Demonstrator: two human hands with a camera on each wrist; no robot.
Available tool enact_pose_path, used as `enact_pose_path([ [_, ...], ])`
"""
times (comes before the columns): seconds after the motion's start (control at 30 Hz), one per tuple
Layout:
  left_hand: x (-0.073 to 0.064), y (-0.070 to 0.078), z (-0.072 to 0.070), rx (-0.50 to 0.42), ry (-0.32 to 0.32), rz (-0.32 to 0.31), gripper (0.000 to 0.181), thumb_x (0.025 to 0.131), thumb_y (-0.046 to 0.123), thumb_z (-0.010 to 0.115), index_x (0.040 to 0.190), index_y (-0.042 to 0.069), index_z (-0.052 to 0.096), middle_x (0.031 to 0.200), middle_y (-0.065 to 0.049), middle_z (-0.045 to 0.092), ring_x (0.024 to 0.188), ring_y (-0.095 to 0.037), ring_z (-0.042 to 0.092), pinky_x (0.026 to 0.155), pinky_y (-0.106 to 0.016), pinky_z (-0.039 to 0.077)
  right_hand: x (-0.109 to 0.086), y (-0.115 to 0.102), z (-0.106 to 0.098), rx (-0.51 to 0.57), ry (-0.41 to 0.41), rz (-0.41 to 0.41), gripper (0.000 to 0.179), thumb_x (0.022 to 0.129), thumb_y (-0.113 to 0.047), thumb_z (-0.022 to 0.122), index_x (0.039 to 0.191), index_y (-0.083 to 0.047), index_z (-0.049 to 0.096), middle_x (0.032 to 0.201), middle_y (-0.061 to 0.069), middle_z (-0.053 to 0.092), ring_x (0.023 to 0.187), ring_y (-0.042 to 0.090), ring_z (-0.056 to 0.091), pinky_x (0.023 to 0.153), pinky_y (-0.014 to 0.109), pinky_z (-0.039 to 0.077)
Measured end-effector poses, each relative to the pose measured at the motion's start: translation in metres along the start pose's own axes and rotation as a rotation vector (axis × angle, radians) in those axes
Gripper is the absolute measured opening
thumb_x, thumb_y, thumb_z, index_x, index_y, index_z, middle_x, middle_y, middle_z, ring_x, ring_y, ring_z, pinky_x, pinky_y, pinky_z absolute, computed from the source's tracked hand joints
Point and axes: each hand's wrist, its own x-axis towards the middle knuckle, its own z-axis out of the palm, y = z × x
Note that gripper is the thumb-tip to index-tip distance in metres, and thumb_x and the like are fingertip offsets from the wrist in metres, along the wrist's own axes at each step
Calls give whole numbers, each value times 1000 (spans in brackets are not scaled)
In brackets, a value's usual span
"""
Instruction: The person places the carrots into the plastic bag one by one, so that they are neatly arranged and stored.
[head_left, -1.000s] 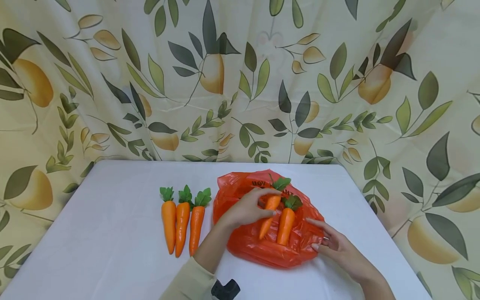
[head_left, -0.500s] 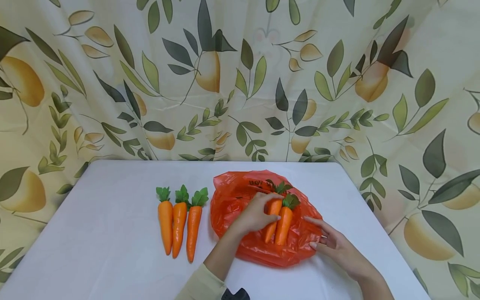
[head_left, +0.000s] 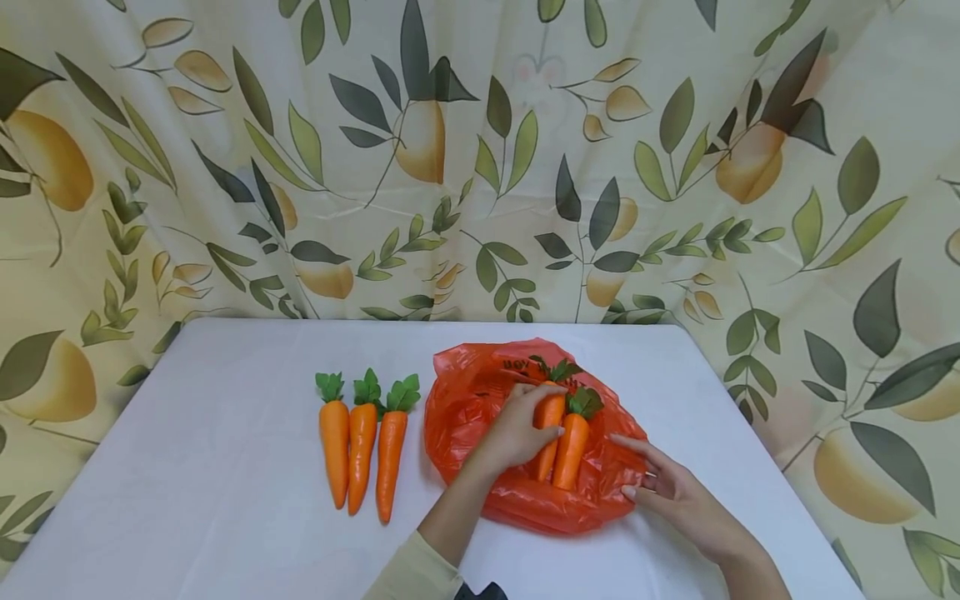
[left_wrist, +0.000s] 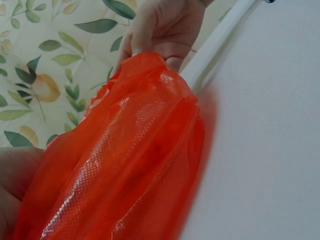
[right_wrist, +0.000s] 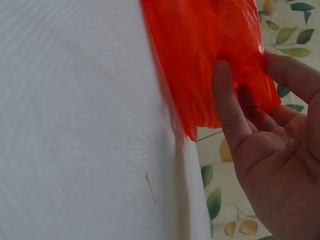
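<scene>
A red plastic bag (head_left: 467, 417) lies spread on the white table, its mouth facing up. Inside it, my left hand (head_left: 517, 427) grips an orange carrot (head_left: 552, 408) with a leafy green top, thumb on one side and fingers on the other. A second carrot (head_left: 573, 446) rests beside it in the bag. At the bag's right edge, my right hand (head_left: 678, 500) holds the plastic between thumb and fingers, which the right wrist view shows closely. In the left wrist view the bag's side (left_wrist: 135, 150) hides the carrots and most of the left hand.
Several more items are few here: three carrots (head_left: 362, 458) lie side by side left of the bag, tops pointing away. A curtain (head_left: 480, 167) printed with fruit and leaves hangs behind the white table (head_left: 225, 467).
My left hand has lowered its carrot into the bag, bringing it more upright and close against the second carrot. The right hand keeps its hold on the bag's edge.
</scene>
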Motion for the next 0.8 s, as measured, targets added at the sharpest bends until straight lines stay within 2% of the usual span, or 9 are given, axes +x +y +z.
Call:
enact_pose_path([
  [0.47,-1,-10,1,77,-113,31,52,92,13,80,140,28,64,124,-1,51,109,-20,54,88,-36,57,0,1,-2,-4,-15,-2,63,103,-5,61,160,-7,34,163,30,18,125,13,60,98,31,52],
  [0.8,1,-16,3,60,-125,39,52,91,14,81,139,26,65,133,0,56,119,-22,53,96,-42,54,1,4,-4,-5,-21,-3,63,103,-4,60,160,-8,34,162,22,26,125,15,59,98,33,52],
])
